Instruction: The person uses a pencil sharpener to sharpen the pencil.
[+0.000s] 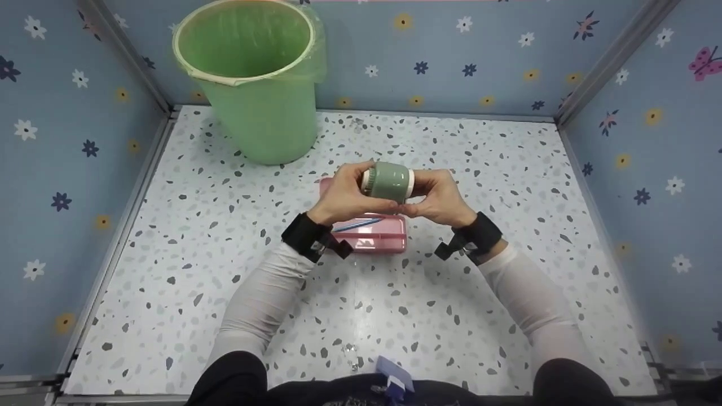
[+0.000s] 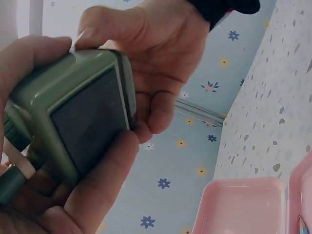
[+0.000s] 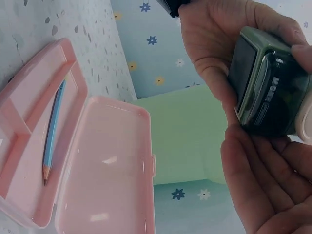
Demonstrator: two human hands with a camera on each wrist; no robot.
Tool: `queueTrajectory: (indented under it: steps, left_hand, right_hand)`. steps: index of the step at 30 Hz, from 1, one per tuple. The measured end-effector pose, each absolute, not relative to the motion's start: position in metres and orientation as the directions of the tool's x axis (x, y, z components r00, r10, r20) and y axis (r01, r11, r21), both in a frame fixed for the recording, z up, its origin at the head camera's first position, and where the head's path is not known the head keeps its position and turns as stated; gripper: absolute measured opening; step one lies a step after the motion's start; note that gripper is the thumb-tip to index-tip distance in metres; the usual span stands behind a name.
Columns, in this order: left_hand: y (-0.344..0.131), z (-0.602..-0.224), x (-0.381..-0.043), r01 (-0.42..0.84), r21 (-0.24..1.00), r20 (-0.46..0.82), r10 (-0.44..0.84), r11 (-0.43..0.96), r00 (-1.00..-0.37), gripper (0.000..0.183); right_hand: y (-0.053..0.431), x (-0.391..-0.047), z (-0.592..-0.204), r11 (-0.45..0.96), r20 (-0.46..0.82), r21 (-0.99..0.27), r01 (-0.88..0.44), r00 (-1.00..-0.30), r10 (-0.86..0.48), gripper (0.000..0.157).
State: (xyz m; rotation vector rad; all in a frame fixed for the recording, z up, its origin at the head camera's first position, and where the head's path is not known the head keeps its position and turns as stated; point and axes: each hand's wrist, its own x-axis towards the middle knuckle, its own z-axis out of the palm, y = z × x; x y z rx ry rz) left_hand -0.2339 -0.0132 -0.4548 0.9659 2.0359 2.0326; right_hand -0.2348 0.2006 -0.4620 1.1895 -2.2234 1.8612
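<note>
A green pencil sharpener [image 1: 390, 179] with white round ends is held up between both hands above the pink pencil case. My left hand [image 1: 348, 194] grips its left side, the thumb lying along the near face. On the other side, my right hand [image 1: 443, 196] holds the right end between thumb and fingers. A dark flat panel [image 2: 90, 119] and a small crank handle [image 2: 12, 185] show in the left wrist view. Over in the right wrist view, a dark see-through side [image 3: 273, 92] carries pale lettering. Its inside cannot be made out.
Below the hands lies the open pink pencil case [image 1: 389, 243], its lid [image 3: 109, 161] folded back. Inside rests a blue pencil [image 3: 52, 126] with a pointed tip. A green bin [image 1: 271, 121] with a liner stands at the back left. Flowered panels [image 1: 440, 62] wall the speckled table [image 1: 485, 316].
</note>
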Motion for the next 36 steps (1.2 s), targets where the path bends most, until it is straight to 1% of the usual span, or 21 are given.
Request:
queueTrajectory:
  steps: [3, 5, 7, 11, 14, 18, 23, 30, 34, 36]
  left_hand:
    - [-0.016, -0.453, -0.234, 0.393, 0.919, 0.363, 0.453, -0.029, -0.814, 0.05]
    - [-0.018, -0.453, -0.235, 0.403, 0.915, 0.367, 0.438, -0.013, -0.82, 0.052]
    - [-0.021, -0.453, -0.237, 0.395, 0.918, 0.369, 0.44, -0.033, -0.819, 0.052]
    - [-0.028, -0.455, -0.242, 0.362, 0.925, 0.374, 0.456, -0.117, -0.807, 0.053]
    - [-0.033, -0.456, -0.246, 0.328, 0.932, 0.361, 0.447, -0.152, -0.818, 0.055]
    - [-0.041, -0.458, -0.248, 0.286, 0.944, 0.329, 0.419, -0.162, -0.846, 0.056]
    - [-0.047, -0.463, -0.248, 0.3, 0.947, 0.32, 0.375, -0.113, -0.87, 0.056]
    - [-0.049, -0.475, -0.244, 0.322, 0.945, 0.32, 0.37, -0.059, -0.872, 0.057]
    - [-0.047, -0.483, -0.242, 0.313, 0.95, 0.296, 0.375, -0.016, -0.878, 0.056]
    - [-0.044, -0.492, -0.245, 0.306, 0.952, 0.28, 0.379, 0.007, -0.882, 0.056]
  right_hand:
    - [0.198, -0.239, -0.462, 0.005, 0.458, -0.84, -0.543, -0.712, -0.532, 0.039]
    - [0.197, -0.242, -0.462, -0.006, 0.464, -0.839, -0.544, -0.709, -0.531, 0.039]
    - [0.198, -0.244, -0.461, -0.018, 0.464, -0.84, -0.542, -0.7, -0.543, 0.039]
    - [0.202, -0.249, -0.459, -0.029, 0.449, -0.85, -0.527, -0.694, -0.563, 0.041]
    - [0.207, -0.254, -0.456, -0.013, 0.429, -0.86, -0.51, -0.708, -0.561, 0.043]
    - [0.214, -0.262, -0.451, 0.042, 0.395, -0.863, -0.503, -0.724, -0.565, 0.043]
    - [0.223, -0.271, -0.446, 0.085, 0.385, -0.859, -0.505, -0.746, -0.544, 0.043]
    - [0.228, -0.282, -0.434, 0.126, 0.42, -0.831, -0.542, -0.759, -0.498, 0.044]
    - [0.221, -0.292, -0.422, 0.185, 0.45, -0.788, -0.587, -0.755, -0.478, 0.044]
    - [0.216, -0.298, -0.412, 0.23, 0.44, -0.777, -0.586, -0.767, -0.468, 0.045]
